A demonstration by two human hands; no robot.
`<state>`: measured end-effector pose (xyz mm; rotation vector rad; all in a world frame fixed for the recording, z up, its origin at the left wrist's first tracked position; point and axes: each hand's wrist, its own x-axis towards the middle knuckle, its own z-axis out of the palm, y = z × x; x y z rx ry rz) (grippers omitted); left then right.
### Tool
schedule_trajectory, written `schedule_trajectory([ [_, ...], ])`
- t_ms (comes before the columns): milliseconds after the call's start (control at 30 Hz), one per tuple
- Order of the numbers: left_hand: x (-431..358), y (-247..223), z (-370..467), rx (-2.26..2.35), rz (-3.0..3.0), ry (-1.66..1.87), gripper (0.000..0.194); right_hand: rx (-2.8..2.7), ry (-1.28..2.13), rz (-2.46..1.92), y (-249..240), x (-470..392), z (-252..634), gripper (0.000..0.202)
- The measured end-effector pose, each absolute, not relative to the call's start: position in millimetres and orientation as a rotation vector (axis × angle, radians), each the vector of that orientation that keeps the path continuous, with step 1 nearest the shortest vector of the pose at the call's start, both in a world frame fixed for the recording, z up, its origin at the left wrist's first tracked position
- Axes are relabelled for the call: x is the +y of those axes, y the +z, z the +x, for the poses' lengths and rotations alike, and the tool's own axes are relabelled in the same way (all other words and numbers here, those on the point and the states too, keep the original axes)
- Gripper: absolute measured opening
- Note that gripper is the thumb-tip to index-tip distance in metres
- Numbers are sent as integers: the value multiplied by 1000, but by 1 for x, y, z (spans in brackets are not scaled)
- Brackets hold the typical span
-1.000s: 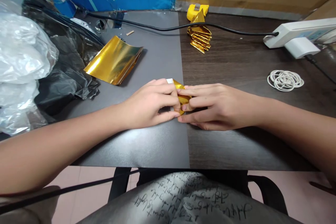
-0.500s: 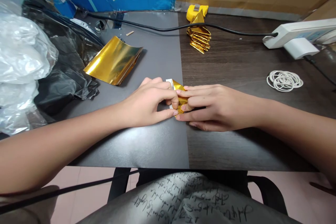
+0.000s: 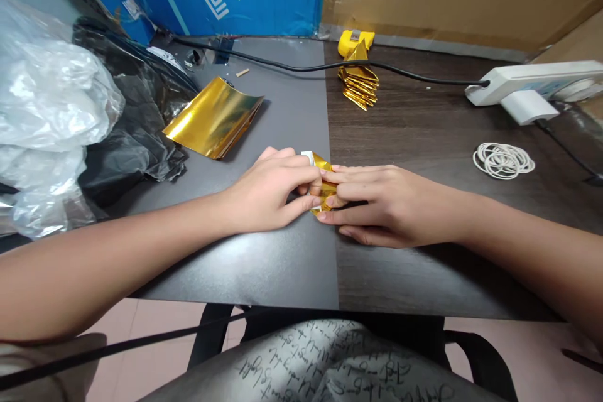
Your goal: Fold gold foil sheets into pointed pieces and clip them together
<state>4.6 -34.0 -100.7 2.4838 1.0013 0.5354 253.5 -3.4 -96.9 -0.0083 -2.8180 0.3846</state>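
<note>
A small piece of gold foil paper [image 3: 328,189] with a white edge lies on the desk, partly folded, between both hands. My left hand [image 3: 282,191] has its fingers curled on the paper's left side, thumb and forefinger closed at the white edge. From the right, my right hand [image 3: 377,204] presses the paper down with its fingertips, some bent and some stretched over it. The fingers hide much of the fold. Up and to the left rests a bent stack of gold foil sheets [image 3: 214,118]. Folded gold foil pieces [image 3: 358,85] are nested together at the back.
A yellow tape measure-like object [image 3: 351,43] sits behind the folded pieces. A black cable [image 3: 292,68] crosses the desk to a white power strip [image 3: 532,81]. White rubber bands [image 3: 504,160] lie at right. Clear plastic [image 3: 51,88] and a black bag [image 3: 136,100] crowd the left.
The view has shifted slightly, so the whole scene sits a little lower. Both hands stay on the gold foil paper, with only slight finger movement; less of its white edge shows.
</note>
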Motion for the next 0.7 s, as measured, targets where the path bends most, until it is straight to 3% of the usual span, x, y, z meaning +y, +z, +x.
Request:
schedule_trajectory([
  [133, -29, -102, 0, 1014, 2633, 700, 25, -2767, 488, 53, -98, 3, 255, 32],
  [333, -24, -102, -4, 931, 2817, 568, 23, -2718, 610, 133, -95, 18, 263, 25],
  [700, -25, -95, -4, 622, 2929, 532, 30, -2679, -71, -51, -99, 39, 272, 14],
])
